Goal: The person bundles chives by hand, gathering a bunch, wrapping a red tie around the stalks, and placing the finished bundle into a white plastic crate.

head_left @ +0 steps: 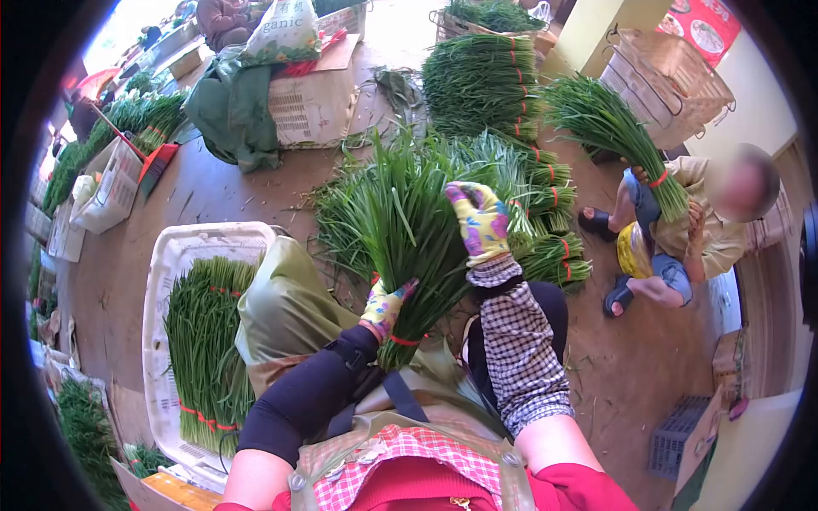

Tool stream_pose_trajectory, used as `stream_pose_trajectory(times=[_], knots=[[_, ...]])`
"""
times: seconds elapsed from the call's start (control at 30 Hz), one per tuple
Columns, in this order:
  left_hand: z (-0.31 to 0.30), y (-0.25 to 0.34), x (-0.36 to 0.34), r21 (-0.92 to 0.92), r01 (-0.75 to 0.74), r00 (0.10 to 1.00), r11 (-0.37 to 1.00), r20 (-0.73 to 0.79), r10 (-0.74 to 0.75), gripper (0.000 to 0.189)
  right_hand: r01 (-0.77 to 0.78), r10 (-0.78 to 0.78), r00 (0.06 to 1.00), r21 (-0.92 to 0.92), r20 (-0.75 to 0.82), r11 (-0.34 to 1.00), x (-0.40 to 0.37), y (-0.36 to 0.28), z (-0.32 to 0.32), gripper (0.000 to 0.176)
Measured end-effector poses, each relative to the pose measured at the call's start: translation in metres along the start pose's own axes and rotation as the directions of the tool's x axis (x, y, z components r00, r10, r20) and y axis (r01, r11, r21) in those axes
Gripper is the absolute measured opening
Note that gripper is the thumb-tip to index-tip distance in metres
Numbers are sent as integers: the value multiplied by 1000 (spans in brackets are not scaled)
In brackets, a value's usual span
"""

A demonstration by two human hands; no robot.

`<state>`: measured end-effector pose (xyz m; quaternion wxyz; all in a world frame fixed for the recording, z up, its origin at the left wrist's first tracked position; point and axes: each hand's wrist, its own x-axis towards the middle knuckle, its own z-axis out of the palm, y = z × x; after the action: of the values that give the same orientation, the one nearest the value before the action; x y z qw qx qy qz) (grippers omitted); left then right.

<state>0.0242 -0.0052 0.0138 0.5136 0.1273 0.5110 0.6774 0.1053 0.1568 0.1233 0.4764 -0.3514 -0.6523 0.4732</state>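
Observation:
My left hand (386, 307), in a flowered glove, grips a large bunch of green leafy stalks (415, 230) near its lower end, just above a red band (404, 341). The bunch stands upright over my lap with its leaves spread at the top. My right hand (479, 223), in a matching glove, is raised beside the leaves on the right, its fingers bent; whether a leaf is between them is too small to tell. Behind the bunch, red-banded bundles (550, 198) lie on the floor.
A white basket (153, 341) of banded bundles stands at my left. At the right a seated person (720, 200) holds another bunch (626, 136). A tall stack of bundles (479, 85), a covered crate (313, 106) and a wicker basket (669, 85) stand farther back.

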Motion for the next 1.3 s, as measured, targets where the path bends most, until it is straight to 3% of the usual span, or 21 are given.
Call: stream_pose_trajectory(times=[0.1, 0.17, 0.23, 0.27, 0.3, 0.37, 0.43, 0.47, 0.6, 0.63, 0.77, 0.83, 0.9, 0.93, 0.97, 1.03, 1.1, 1.17, 1.23, 1.27, 1.3], knots=[[-1, 0, 0, -18, 21, 1000, 1000, -4, -21, 29, -120, 132, 990, 208, -44, 971, 0, -19, -16, 14], [1, 2, 0, -32, 31, 999, 999, -15, -32, 28, -49, 97, 986, 329, -134, 943, 4, -9, -24, 10], [3, 3, -1, -44, 24, 999, 999, -30, -25, 27, -151, 173, 985, 566, 15, 810, 0, -22, -36, 13], [0, 1, 0, -52, 21, 1000, 998, -17, -22, 28, -189, 121, 982, 672, 146, 716, -5, -31, -41, 15], [-1, 1, 2, -61, 17, 1000, 998, -4, -17, 28, -180, -124, 931, 727, 343, 662, -2, -28, -48, 17], [-3, 0, 4, -57, 20, 1000, 998, 8, -19, 28, -259, -126, 848, 609, 515, 749, -4, -20, -59, 21], [3, 9, -4, -27, 39, 999, 999, 4, -39, 26, -226, 150, 937, 220, 314, 949, -10, -31, -43, 31], [1, 7, -3, 11, 10, 1000, 1000, 9, -10, 26, -111, 85, 969, 99, 230, 989, -12, -27, -33, 39], [0, 0, -1, 72, -61, 997, 996, 55, 57, 28, 60, 3, 988, -403, 154, 913, -14, -21, -14, 44], [0, -1, -2, 65, -70, 996, 995, 63, 66, 28, 102, -80, 991, -225, 108, 969, -14, -4, -7, 36], [-5, -5, 2, 143, -64, 996, 988, 68, 55, 30, 61, -61, 996, 2, 72, 998, -14, 5, -9, 20], [-6, -6, 6, 105, -22, 998, 994, 65, 15, 30, -51, 51, 999, 48, -1, 998, -12, -19, -14, 11], [-6, -3, 4, 112, -17, 999, 994, 47, 12, 29, -220, 212, 975, 236, 59, 946, -8, -30, -29, 9], [-5, -2, 3, 117, -15, 999, 993, 40, 10, 29, -192, 88, 958, 386, 273, 902, -8, -31, -39, 9], [-6, -1, 4, 65, -14, 999, 998, 46, 11, 28, -237, -95, 815, 479, 572, 845, -9, -33, -49, 16], [-6, -2, 4, -43, -1, 998, 999, 65, 4, 27, -449, -5, 329, 160, 944, 879, -18, -65, -56, 24], [-4, -3, 4, -66, 3, 999, 998, 51, 0, 26, -290, 73, 266, 8, 961, 957, -30, -51, -43, 32], [-7, -2, 4, -77, 6, 999, 997, 32, -3, 26, -282, 199, 339, -103, 919, 954, -41, -43, -30, 34], [-6, -1, 5, -123, 42, 999, 992, 12, -41, 25, -141, 206, 465, -158, 861, 977, -44, -39, -22, 37], [-5, -1, 6, -136, 57, 998, 989, -27, -61, 24, -62, 200, 536, -198, 820, 978, -43, -29, -21, 42], [-3, 4, 4, -152, 69, 994, 986, -69, -80, 23, 169, 184, 651, -377, 736, 911, -36, -23, -23, 47]])
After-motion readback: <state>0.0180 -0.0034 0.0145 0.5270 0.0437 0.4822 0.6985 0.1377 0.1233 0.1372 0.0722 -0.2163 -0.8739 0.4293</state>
